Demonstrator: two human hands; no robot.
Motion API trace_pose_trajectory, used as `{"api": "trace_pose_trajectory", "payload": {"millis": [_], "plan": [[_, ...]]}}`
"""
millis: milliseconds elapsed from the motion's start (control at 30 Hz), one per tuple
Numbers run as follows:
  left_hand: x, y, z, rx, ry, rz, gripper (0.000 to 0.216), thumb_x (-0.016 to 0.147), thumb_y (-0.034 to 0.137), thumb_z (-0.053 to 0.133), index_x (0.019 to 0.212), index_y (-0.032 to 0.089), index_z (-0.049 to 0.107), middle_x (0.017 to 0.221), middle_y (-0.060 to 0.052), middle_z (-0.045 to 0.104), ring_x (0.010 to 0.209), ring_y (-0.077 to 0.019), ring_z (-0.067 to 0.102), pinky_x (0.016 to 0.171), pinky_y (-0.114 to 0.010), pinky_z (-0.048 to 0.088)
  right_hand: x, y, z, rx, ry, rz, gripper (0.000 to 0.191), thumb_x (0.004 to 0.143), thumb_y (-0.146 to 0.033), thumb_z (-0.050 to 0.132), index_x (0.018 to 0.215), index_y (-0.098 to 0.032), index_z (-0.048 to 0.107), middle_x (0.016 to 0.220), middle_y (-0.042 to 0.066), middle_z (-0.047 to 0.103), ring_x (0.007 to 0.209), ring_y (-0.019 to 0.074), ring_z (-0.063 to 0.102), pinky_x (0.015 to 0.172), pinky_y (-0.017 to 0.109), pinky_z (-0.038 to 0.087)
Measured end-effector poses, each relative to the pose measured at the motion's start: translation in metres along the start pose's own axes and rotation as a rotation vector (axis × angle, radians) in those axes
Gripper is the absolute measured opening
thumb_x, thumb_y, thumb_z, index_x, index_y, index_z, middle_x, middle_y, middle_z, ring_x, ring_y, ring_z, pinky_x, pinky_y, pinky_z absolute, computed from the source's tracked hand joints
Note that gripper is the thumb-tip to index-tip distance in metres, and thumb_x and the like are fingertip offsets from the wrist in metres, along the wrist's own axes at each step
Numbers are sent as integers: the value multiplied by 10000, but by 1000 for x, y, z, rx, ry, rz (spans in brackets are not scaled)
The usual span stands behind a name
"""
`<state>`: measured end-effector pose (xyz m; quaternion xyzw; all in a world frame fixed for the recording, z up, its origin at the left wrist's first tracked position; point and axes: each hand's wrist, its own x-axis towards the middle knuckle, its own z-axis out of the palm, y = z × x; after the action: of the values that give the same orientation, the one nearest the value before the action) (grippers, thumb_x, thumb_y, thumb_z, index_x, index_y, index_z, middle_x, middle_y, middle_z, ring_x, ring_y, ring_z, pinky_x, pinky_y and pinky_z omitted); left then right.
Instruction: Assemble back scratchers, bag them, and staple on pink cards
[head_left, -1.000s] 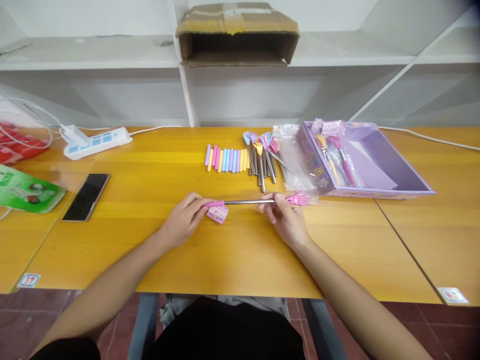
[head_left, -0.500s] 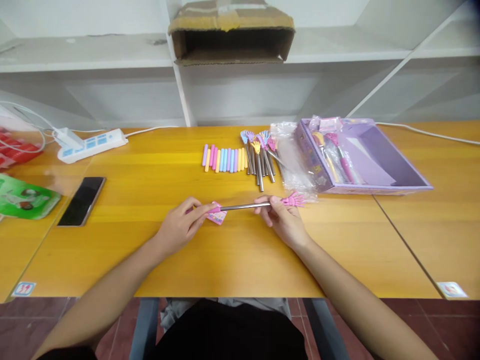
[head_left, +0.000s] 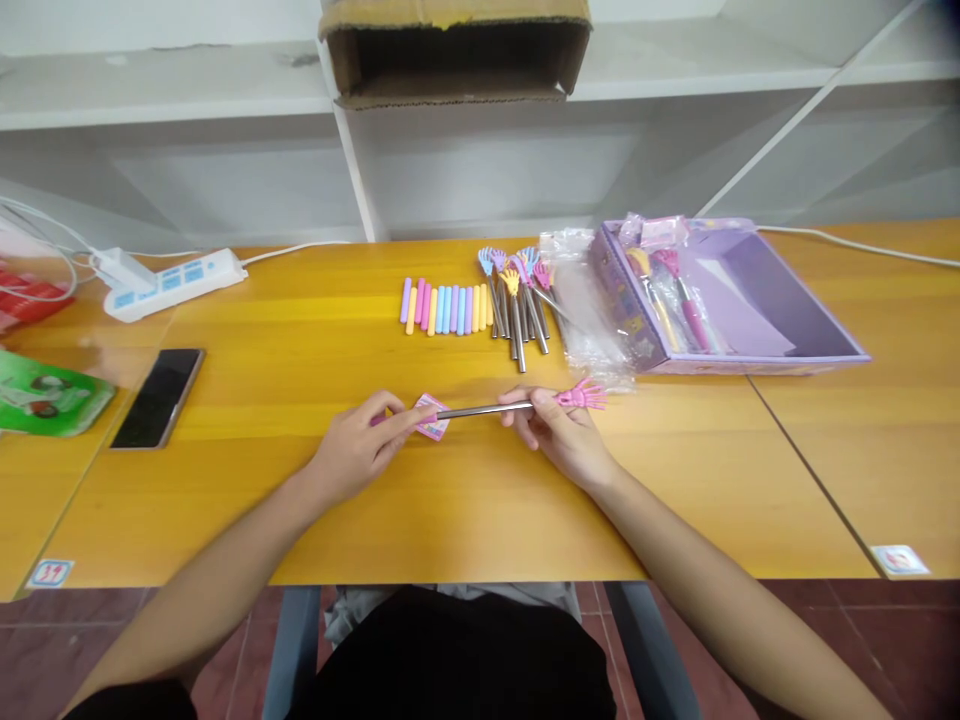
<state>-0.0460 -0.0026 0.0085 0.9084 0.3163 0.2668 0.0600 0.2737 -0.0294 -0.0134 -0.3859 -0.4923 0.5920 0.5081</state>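
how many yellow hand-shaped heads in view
2: one yellow head among the metal rods, another yellow head inside the purple box. The rods may hide more.

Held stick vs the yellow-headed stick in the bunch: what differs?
Head: pink on the held stick, yellow on the yellow-headed stick.
End: the held stick has a pink sleeve; the yellow-headed stick shows bare metal.
Pose: the held stick runs sideways; the yellow-headed stick runs front to back.
Shared: hand-shaped head, metal rod.
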Motion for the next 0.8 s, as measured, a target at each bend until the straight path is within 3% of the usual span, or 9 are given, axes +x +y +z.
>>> {"api": "trace_pose_trajectory", "payload": {"millis": [333,567,733,800], "plan": [[0,-1,1,-5,-29,-10,417,1122,218,509,1498,345,637,1037,-28,646,784,-121,601,696,-226,471,2,4,2,-6,-25,4,511,1031,-671,608,1106,-222,840,855,41,735,536,112,482,548,299,426],[2,-6,-1,-45,-75,-47,529,1089,122,472,1524,380,628,1025,-21,641,812,-135,606,727,-237,490,1,2,-1,-60,-64,-37,506,1050,-666,587,1222,-243,805,864,32,697,574,107,520,605,299,480],[8,-23,-22,-67,13,-187,436,1127,187,441,1459,310,694,1068,-37,678,913,-141,661,818,-255,523,12,-1,-23,-176,86,-145,553,953,-612,764,1405,-307,671,1010,24,657,598,102,498,566,282,479],[8,-29,-27,-59,1,-217,414,1135,226,446,1449,298,706,1065,-39,684,931,-147,673,837,-262,531,15,-4,-34,-344,164,-204,749,902,-513,850,1559,-354,527,1190,47,652,669,114,559,603,290,525]]}}
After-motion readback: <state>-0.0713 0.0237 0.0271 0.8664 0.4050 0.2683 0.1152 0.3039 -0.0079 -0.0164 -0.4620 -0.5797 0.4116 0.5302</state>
